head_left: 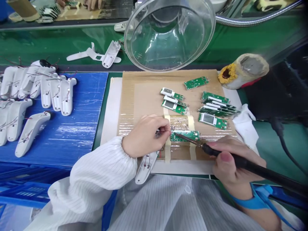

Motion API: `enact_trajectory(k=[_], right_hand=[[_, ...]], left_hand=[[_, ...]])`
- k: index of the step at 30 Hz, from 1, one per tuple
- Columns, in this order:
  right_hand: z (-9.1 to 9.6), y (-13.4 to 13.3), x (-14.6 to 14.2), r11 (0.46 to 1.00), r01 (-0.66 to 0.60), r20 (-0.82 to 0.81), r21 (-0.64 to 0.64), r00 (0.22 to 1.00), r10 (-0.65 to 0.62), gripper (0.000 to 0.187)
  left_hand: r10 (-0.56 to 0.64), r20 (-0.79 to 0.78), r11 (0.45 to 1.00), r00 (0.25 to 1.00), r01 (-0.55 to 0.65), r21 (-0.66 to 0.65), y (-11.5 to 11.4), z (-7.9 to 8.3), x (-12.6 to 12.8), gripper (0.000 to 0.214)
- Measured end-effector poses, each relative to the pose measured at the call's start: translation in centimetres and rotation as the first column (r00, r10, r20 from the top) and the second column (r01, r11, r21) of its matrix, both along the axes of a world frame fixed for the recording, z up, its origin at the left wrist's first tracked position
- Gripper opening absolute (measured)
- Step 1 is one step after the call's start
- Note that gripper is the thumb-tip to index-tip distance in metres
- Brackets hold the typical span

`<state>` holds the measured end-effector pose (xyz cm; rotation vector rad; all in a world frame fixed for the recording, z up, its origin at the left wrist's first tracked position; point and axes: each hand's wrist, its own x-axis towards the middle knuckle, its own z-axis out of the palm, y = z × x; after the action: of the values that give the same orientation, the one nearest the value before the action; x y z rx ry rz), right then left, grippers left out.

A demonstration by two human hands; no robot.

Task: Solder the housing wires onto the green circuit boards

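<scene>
My right hand (234, 160) grips a black-handled soldering iron (214, 150), its tip reaching the left part of a green circuit board (185, 136). That board lies flat between two strips of masking tape on the cardboard. At the board's left end, my left hand (149, 133) pinches a thin wire (165, 131) between thumb and finger. Below the left wrist rests a white plastic housing (145, 166) with red and dark wires, partly covered by the hand and sleeve.
Several circuit boards (214, 120) lie to the right and more (174, 104) behind. White housings (66, 96) with wires stand on the blue surface (79, 128) at left. A clear funnel-shaped hood (168, 48) overhangs the back. A round holder with yellow sponge (227, 74) sits back right.
</scene>
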<state>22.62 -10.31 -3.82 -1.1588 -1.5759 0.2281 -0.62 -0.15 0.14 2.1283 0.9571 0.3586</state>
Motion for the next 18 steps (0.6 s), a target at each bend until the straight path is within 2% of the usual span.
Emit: enact_trajectory(k=[3,9,14,18], right_hand=[[0.4,0.1,-0.3,0.995,-0.022,0.032,-0.099,0.999,0.026,0.019],[0.4,-0.4,0.6,0.990,-0.139,0.155,-0.034,0.978,0.143,0.025],[1.2,-0.5,0.7,0.979,-0.182,0.260,-0.093,0.945,0.200,0.026],[1.3,-0.9,0.9,0.973,-0.207,0.275,-0.098,0.935,0.226,0.028]], left_hand=[[-0.003,-0.008,1.000,1.000,0.003,0.008,0.0,0.1,0.2,0.013],[-0.006,-0.025,1.000,1.000,0.006,0.005,0.2,0.1,0.3,0.012],[-0.012,-0.009,0.999,1.000,0.012,-0.033,0.5,0.2,0.3,0.012],[-0.013,-0.018,1.000,1.000,0.013,-0.026,0.6,0.2,0.3,0.011]])
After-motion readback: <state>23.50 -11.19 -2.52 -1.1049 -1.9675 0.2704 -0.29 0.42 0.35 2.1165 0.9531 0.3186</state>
